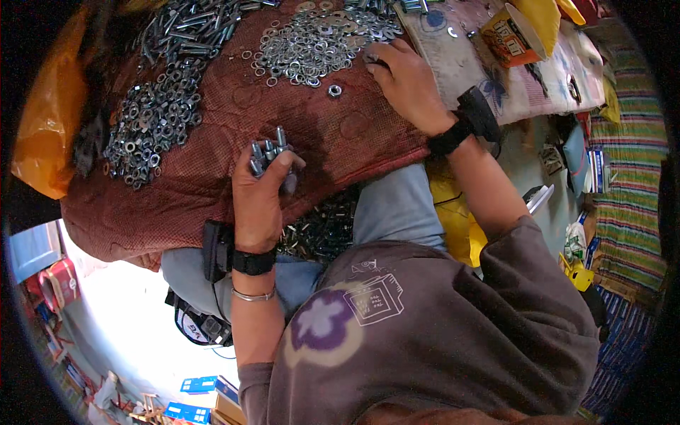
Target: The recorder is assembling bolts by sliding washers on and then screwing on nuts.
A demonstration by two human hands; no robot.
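My left hand (259,202) is closed around several bolts (281,137), their shiny ends sticking up between the thumb and fingers. It is held over the near part of a red-brown cloth (227,124). At the right edge of a heap of flat washers (301,46), my right hand (412,85) reaches down with bent fingers. Its fingertips are dark and close together; whatever they pinch cannot be made out. A single nut (334,91) lies on the cloth just below the washers, left of my right hand.
To the left lies a heap of nuts (152,117), with a pile of long bolts (188,32) beyond it. A paper cup (511,37) tilts on a pale patterned cloth (457,67) at the right. Dark small parts (319,230) lie in a container below the cloth edge, between my legs.
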